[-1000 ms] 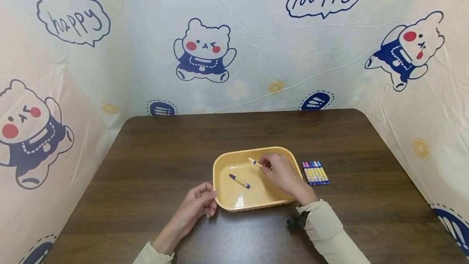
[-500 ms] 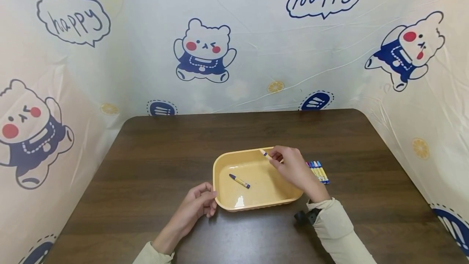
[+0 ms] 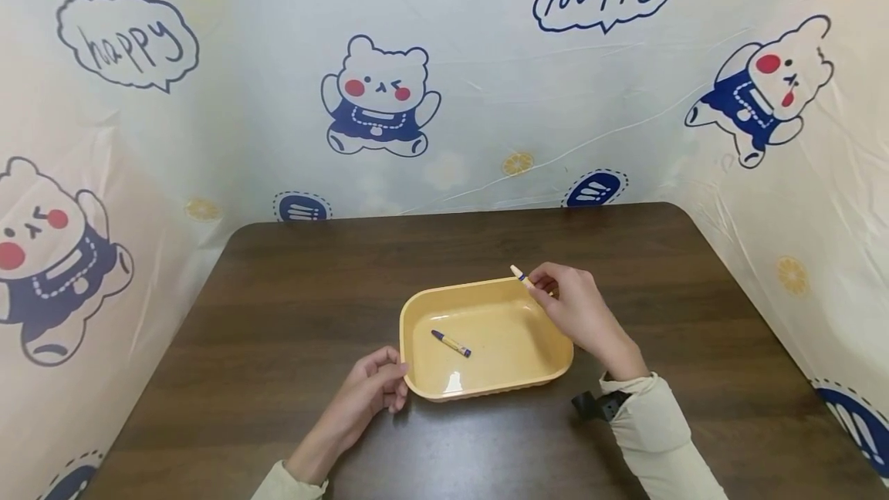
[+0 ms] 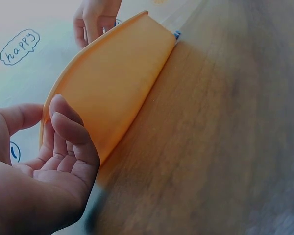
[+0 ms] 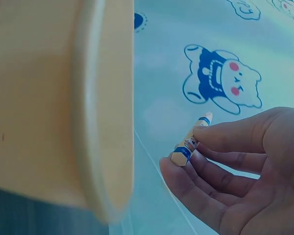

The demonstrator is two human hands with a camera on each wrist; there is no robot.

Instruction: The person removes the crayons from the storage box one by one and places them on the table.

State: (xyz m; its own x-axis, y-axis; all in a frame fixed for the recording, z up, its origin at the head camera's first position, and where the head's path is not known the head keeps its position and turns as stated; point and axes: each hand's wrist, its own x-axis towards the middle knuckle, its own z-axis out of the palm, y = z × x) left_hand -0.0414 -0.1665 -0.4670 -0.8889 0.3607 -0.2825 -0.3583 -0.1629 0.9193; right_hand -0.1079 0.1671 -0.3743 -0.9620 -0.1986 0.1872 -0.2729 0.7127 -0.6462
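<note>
My right hand pinches a pale, cream-coloured crayon above the far right rim of a yellow tray. In the right wrist view, thumb and fingers hold the crayon by its wrapped body, its flat end towards the camera. A dark blue crayon lies on the tray floor, left of the middle. My left hand grips the tray's left rim, with the thumb on top. The left wrist view shows that hand with curled fingers against the tray's outer wall.
The tray stands on a dark brown wooden table. My right hand and forearm hide the row of crayons right of the tray in the head view; small blue ends show past the tray in the left wrist view. A printed curtain surrounds the table.
My right hand has lifted the pale crayon from inside the tray up and right to above the far rim. The left hand keeps its grip on the tray, which stays in place.
</note>
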